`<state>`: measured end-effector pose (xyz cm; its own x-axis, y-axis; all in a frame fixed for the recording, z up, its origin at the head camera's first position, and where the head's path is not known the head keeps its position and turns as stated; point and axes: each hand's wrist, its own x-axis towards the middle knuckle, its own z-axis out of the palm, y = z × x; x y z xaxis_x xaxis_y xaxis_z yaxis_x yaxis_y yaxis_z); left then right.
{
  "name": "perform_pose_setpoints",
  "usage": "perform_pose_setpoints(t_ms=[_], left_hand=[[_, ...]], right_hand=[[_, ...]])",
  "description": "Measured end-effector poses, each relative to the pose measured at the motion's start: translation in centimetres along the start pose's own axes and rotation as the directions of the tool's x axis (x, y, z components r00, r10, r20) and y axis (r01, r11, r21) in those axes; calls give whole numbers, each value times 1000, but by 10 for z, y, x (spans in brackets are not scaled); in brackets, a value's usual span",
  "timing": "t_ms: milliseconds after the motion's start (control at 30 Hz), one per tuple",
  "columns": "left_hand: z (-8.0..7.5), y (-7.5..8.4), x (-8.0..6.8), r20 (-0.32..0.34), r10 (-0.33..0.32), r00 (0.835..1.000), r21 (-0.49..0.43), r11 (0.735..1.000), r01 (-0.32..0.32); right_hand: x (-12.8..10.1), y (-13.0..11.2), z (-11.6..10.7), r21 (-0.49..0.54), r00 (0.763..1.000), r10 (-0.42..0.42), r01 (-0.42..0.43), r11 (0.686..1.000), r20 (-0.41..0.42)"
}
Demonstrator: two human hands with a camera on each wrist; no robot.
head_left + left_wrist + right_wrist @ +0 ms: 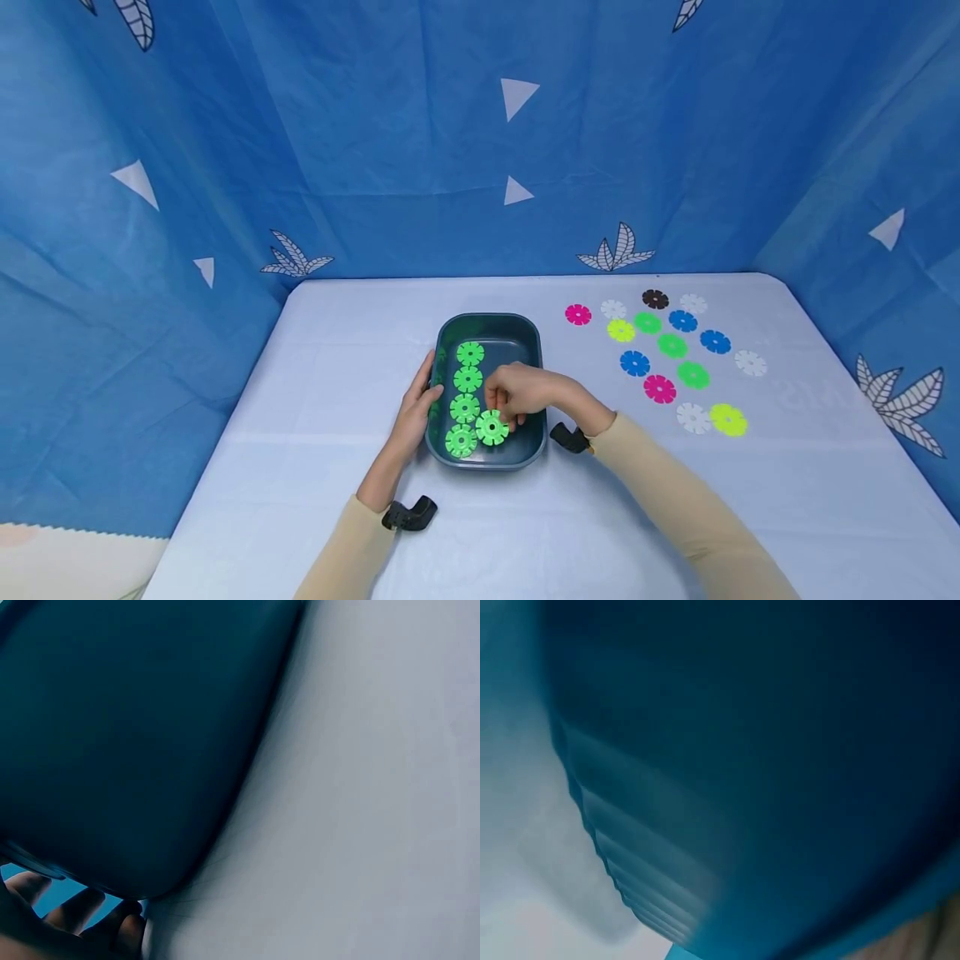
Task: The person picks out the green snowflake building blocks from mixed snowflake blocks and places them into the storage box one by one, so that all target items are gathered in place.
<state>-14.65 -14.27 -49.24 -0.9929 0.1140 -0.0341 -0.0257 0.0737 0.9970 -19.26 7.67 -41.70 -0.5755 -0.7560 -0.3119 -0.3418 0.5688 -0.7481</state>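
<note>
Right hand (pixel 521 390): thumb and fingers bent close together, pinching a green notched disc (pixel 484 430) at its edge. Disc is round, so no long axis; its face is turned up, central hole visible. It is over the near half of the tray (pixel 486 467), just beside the nearest disc of a column; whether it touches the tray floor, I cannot tell.

Left hand (pixel 411 414): grips the tray's left side, thumb at the rim, fingers along the outer wall.

Tray: dark, rounded rectangle, long axis running away from the person. Four green discs (pixel 458 409) line its left side, parallel to that axis.

Outward, right: loose multicoloured discs (pixel 693 377) on the white tablecloth (pixel 337 350).
</note>
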Motion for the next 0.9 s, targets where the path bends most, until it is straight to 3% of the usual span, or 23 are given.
perform_pose_setpoints(t_ms=[367,900], left_hand=[[0,0,0,3,5,1000,0,1000,-5],[-1,1,-1,11,4,1000,-17,1000,-3]], right_hand=[[10,4,6,-67,997,69,-66,996,41],[16,8,14,-122,994,72,-62,991,81]])
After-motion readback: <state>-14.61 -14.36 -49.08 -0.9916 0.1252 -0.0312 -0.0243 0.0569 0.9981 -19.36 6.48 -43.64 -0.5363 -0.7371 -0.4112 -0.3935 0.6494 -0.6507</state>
